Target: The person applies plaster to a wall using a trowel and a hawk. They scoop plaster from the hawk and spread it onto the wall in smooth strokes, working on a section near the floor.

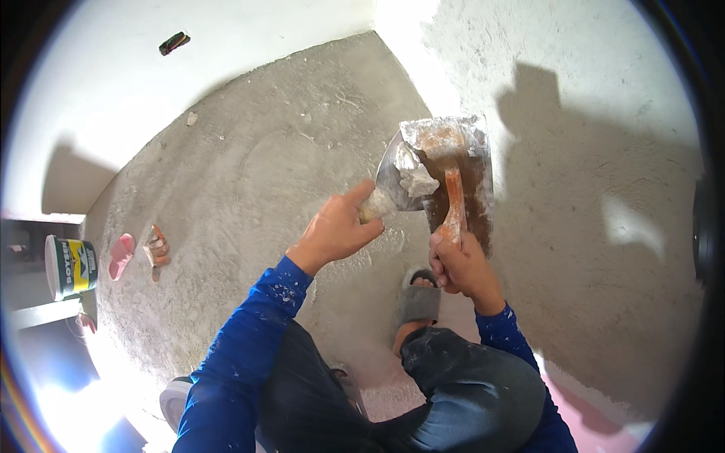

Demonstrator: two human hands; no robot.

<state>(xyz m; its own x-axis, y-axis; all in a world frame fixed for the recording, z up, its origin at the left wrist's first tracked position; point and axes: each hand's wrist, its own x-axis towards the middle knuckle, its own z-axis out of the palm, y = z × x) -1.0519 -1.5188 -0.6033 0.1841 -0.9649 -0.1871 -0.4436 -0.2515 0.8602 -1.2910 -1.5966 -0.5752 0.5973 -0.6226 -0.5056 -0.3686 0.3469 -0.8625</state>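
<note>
My left hand (pixel 336 229) is closed around the pale, putty-crusted handle of a wide putty knife (pixel 390 175). A lump of white putty (pixel 417 175) sits on its metal blade, which lies against or overlaps the left side of a plastering trowel (pixel 479 170). My right hand (pixel 466 266) grips the trowel by its orange handle. The trowel's rectangular plate is brown and smeared with white, most thickly along its far end. Both tools are held above the floor, close to the right wall.
A rough grey wall (pixel 642 158) with fresh-looking patches stands on the right. The white left wall has a dark cut-out (pixel 174 43). On the concrete floor (pixel 249 158) lie a pink slipper (pixel 121 257) and an orange-brown object (pixel 157 248), near a paint bucket (pixel 78 266).
</note>
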